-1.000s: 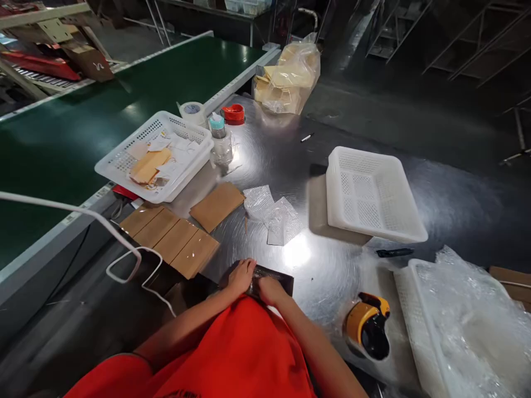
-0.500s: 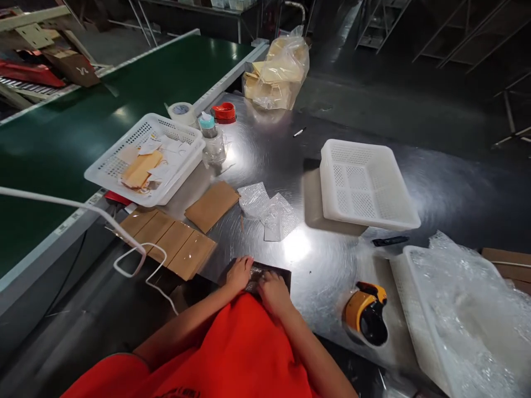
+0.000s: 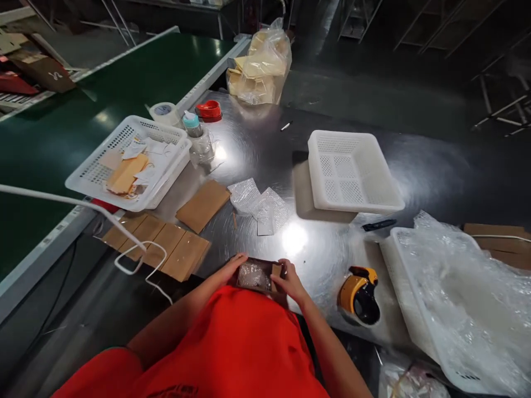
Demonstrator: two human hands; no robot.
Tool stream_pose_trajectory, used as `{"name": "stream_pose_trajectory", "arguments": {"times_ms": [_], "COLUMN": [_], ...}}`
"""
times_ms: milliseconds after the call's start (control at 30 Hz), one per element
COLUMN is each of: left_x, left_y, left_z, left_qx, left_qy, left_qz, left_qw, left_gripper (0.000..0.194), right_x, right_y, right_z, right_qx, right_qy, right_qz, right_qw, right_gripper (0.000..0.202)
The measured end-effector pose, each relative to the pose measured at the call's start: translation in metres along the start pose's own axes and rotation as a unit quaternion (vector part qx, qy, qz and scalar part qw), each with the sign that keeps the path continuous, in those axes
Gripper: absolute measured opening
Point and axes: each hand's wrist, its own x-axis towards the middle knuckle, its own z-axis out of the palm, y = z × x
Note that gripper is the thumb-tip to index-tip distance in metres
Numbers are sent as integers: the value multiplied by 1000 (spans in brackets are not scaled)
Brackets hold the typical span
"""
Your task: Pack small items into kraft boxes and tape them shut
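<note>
Close to my body lies a small open brown cardboard box point(image 3: 276, 279) with a bubble-wrapped item point(image 3: 254, 275) inside. My left hand point(image 3: 233, 267) grips its left side, the fingers at the upper left corner. At the other end, my right hand point(image 3: 291, 283) has its thumb and fingers on the right flap. The item's kind is hidden by the wrap. Beyond the box lie clear bubble-wrap pouches point(image 3: 265, 207) and brown flat cardboard pieces point(image 3: 203, 205). A row of flat brown boxes in clear film point(image 3: 166, 249) is to the left.
A basket of papers point(image 3: 89, 166) stands at left beside the green conveyor point(image 3: 120, 77). An orange tape dispenser point(image 3: 359, 296), a white basket point(image 3: 360, 171) and a basket of bubble wrap point(image 3: 468, 309) stand at right. A white cable point(image 3: 103, 213) hangs across the left side.
My hands have moved apart to the box's two sides; the right hand has left its middle. The box now shows open with the wrapped item inside. The view has shifted slightly.
</note>
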Motion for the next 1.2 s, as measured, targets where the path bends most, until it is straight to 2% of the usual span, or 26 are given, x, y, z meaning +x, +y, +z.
{"name": "stream_pose_trajectory", "arguments": {"times_ms": [67,133,167,233,300,333,367,433,533,600,633,667,700,800,867,933,967,1033,1100,1167,1200], "left_x": [-7,-14,-17,-19,-19,-19,-18,-18,-21,-21,-19,-16,-12,3,10,13,12,8,3,-2,-5], "left_y": [2,6,10,18,25,27,28,26,16,12,11,10,10,9,6,3,1,-1,1,6,9], "left_z": [-2,2,7,19,29,31,30,21,-7,-24,-28,-29,-27,-6,9,15,13,5,-7,-15,-17], "left_qx": [61,205,277,385,437,443,438,387,213,114,102,126,175,328,364,383,403,461,509,525,525], "left_qy": [-4,45,76,130,155,152,142,104,1,-85,-114,-118,-99,20,78,117,131,108,32,-51,-77], "left_qz": [20,43,41,7,-32,-39,-33,18,81,60,43,33,34,57,59,73,100,192,274,295,288], "left_qw": [998,977,957,914,886,883,887,916,974,988,987,984,979,943,926,913,900,860,815,797,797], "left_gripper": [92,110,109,95,83,82,83,88,79,73,73,75,77,83,95,104,100,73,41,27,27], "right_x": [2,4,4,2,-2,-4,-7,-12,-16,-15,-14,-13,-11,-7,-6,-7,-8,-12,-15,-18,-18], "right_y": [-2,-3,-2,2,6,9,11,14,16,16,15,15,15,15,15,16,16,15,15,14,14], "right_z": [15,23,25,23,17,14,10,7,9,12,14,14,14,11,9,9,10,11,12,11,10], "right_qx": [-69,-96,-98,-94,-80,-69,-56,-35,-6,14,22,28,32,30,19,9,6,2,-2,-5,-5], "right_qy": [38,51,51,57,63,62,58,50,56,63,66,67,65,52,40,33,34,43,50,36,21], "right_qz": [25,42,42,19,-47,-88,-125,-162,-156,-154,-155,-156,-159,-165,-169,-173,-175,-174,-166,-153,-148], "right_qw": [997,993,993,994,994,992,989,985,986,986,985,985,985,985,985,984,984,984,985,988,989], "right_gripper": [50,49,50,57,67,68,65,52,36,32,32,32,32,34,35,39,41,41,30,15,12]}}
